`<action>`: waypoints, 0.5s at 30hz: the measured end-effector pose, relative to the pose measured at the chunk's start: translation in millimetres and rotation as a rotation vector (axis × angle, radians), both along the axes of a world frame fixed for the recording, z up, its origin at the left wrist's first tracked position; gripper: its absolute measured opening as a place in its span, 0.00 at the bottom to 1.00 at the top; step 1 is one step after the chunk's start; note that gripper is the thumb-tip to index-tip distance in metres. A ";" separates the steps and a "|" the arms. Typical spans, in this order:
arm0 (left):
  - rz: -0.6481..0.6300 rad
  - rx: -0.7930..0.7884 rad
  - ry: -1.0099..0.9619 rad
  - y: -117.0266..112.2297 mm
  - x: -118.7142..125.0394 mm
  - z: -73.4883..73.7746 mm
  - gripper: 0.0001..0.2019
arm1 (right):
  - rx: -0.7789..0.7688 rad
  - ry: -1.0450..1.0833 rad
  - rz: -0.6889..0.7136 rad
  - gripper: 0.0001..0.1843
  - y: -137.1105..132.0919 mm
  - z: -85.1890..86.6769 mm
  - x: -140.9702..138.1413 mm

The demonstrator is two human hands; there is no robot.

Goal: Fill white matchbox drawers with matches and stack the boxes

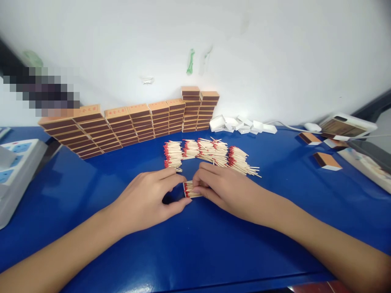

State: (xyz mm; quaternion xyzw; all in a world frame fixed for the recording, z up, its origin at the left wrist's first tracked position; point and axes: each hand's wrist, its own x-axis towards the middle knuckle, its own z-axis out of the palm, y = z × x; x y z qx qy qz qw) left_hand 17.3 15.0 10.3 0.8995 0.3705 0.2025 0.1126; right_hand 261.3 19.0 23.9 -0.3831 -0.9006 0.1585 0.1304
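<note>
Short lines of red Chinese characters ran across the orange tops of the stacked matchboxes (117,114) at the left and centre-left of the frame, clearest on the boxes nearest the left; they were too small and soft to be read for certain. Small marks on the blue panels (22,148) of the white object (15,203) at the left edge could not be made out either.
</note>
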 end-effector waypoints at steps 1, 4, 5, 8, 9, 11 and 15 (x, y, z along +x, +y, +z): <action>0.003 0.003 0.003 0.0 -0.1 0.1 0.11 | 0.003 0.004 -0.002 0.05 -0.2 0.9 0.6; 0.021 -0.006 0.021 -0.1 -0.4 -0.3 0.12 | 0.007 0.012 -0.022 0.05 -0.7 3.2 2.7; 0.023 -0.009 0.026 -0.2 -0.5 -0.6 0.13 | 0.001 0.003 -0.026 0.05 -0.6 3.9 3.7; 0.029 -0.016 0.027 -0.5 -0.4 -1.6 0.13 | 0.005 -0.007 -0.028 0.06 1.3 6.9 10.1; 0.031 -0.017 0.026 -0.5 -0.3 -1.7 0.14 | 0.029 0.005 -0.040 0.06 2.8 8.4 13.5; 0.037 -0.019 0.020 -0.4 -0.1 -1.7 0.13 | 0.108 0.050 -0.122 0.06 6.8 11.6 21.6; 0.033 -0.014 0.022 -0.3 0.0 -1.6 0.13 | 0.145 0.003 -0.418 0.10 17.1 12.7 34.4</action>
